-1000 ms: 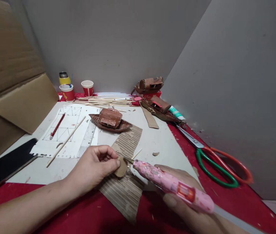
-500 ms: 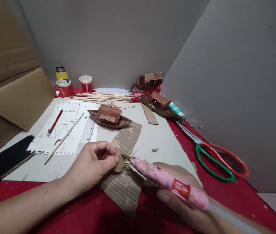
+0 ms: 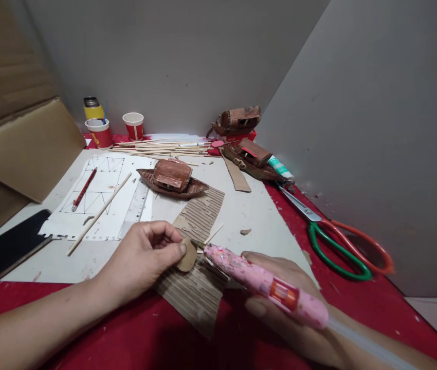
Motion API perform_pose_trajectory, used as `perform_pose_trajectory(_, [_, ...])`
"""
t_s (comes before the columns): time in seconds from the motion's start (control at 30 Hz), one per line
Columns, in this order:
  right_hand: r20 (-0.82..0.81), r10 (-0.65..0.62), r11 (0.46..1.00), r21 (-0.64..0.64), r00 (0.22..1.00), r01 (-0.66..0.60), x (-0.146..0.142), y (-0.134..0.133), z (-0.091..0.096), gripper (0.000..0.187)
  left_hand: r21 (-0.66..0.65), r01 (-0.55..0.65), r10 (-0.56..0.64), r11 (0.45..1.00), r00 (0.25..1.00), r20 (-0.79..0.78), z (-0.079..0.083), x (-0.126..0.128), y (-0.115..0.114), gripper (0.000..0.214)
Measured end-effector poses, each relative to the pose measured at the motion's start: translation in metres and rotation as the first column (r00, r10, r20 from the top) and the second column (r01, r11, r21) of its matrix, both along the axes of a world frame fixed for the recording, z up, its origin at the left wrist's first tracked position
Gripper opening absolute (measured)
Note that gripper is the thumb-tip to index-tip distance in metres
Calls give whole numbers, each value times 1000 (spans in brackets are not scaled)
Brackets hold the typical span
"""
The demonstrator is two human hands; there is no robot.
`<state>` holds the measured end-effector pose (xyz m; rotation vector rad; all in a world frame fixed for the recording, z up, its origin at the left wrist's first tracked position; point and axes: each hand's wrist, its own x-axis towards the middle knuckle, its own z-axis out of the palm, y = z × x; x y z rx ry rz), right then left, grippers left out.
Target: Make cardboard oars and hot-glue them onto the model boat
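Note:
Between the thumb and fingers of my left hand (image 3: 147, 252) is a small rounded piece of cardboard (image 3: 187, 257), pinched at its left edge. My right hand (image 3: 288, 303) grips a pink glue gun (image 3: 265, 285), with a clear glue stick (image 3: 361, 341) sticking out of its back. The gun's nozzle points left and touches or nearly touches the cardboard piece's upper edge; I cannot tell which. Below both lies a strip of corrugated cardboard (image 3: 197, 298). Just beyond it sits a brown model boat (image 3: 172, 177) with a rounded cabin roof.
To the left are a phone (image 3: 10, 246), a drawing sheet (image 3: 75, 226), a red pencil (image 3: 85, 189) and a wooden stick (image 3: 101, 213). Large scissors (image 3: 334, 231) lie right. At the back stand paper cups (image 3: 132, 126), wooden sticks (image 3: 157, 149) and two more model boats (image 3: 253, 159).
The view has shifted slightly, so most things sit a little higher and further left. Both hands keep their holds, and the cardboard piece shows a bit more of its flat face.

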<state>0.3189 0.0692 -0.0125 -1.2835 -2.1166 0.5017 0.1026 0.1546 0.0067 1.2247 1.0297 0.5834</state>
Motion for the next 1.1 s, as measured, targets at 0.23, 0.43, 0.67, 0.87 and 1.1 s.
perform_pose_trajectory(0.23, [37,70,997,-33,997,-69,0,2,8,40,-19,-11,10,1000,1000,-6,-1,0,2,12])
perform_pose_trajectory(0.43, [70,84,995,45,994,-87,0,2,5,30,-30,-12,11,999,999,-31,-2,-1,3,13])
perform_pose_trajectory(0.67, [68,44,999,-10,997,-43,0,0,2,29,-45,6,-9,999,998,-55,-2,-1,2,17])
perform_pose_trajectory(0.87, [10,20,999,44,1000,-20,2,0,-7,32,-52,18,-21,999,998,-63,-1,-1,1,19])
perform_pose_trajectory(1.1, [17,14,998,67,1000,-15,1,-2,-9,33,-65,22,-25,998,998,-50,1,-1,1,18])
